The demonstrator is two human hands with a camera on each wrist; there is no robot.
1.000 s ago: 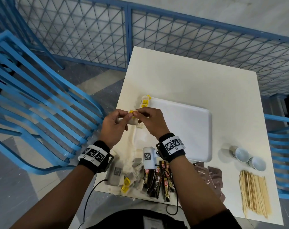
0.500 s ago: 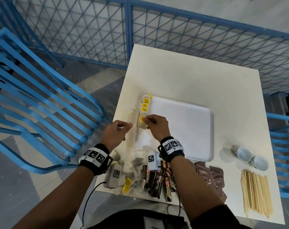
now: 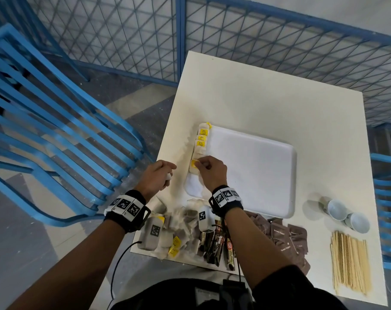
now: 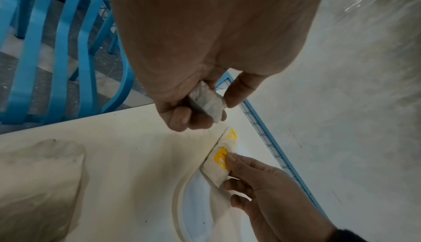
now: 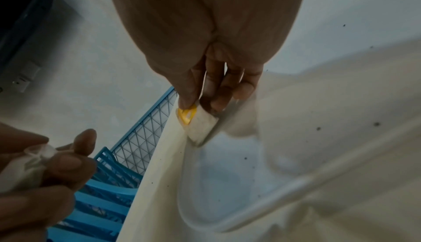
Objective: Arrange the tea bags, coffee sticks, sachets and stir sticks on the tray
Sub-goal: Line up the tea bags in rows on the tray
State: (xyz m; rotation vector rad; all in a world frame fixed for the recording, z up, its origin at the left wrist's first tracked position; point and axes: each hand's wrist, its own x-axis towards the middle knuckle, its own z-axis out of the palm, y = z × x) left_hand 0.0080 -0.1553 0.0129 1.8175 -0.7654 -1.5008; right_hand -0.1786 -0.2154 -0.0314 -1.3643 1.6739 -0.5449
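Observation:
A white tray [image 3: 257, 171] lies mid-table with a row of yellow-tagged tea bags [image 3: 201, 138] along its left rim. My right hand [image 3: 199, 164] pinches one more tea bag [image 3: 192, 166] by its yellow tag at the near end of that row. In the right wrist view that tea bag [image 5: 201, 124] touches the tray rim [image 5: 214, 129]. My left hand [image 3: 167, 174] hovers just left of the tray over the table. It grips a second small greyish-white tea bag [image 4: 206, 102] between thumb and curled fingers.
Along the table's front edge lie a heap of tea bags [image 3: 181, 229], dark coffee sticks [image 3: 217, 245] and brown sachets [image 3: 286, 238]. Wooden stir sticks [image 3: 349, 262] and two white cups [image 3: 346, 217] sit at the right. A blue chair [image 3: 56, 130] stands left, with a blue mesh fence [image 3: 257, 30] behind.
A second ago both hands held one tea bag together. The right hand has since carried it down to the row's near end, and the left hand has drawn back to the left.

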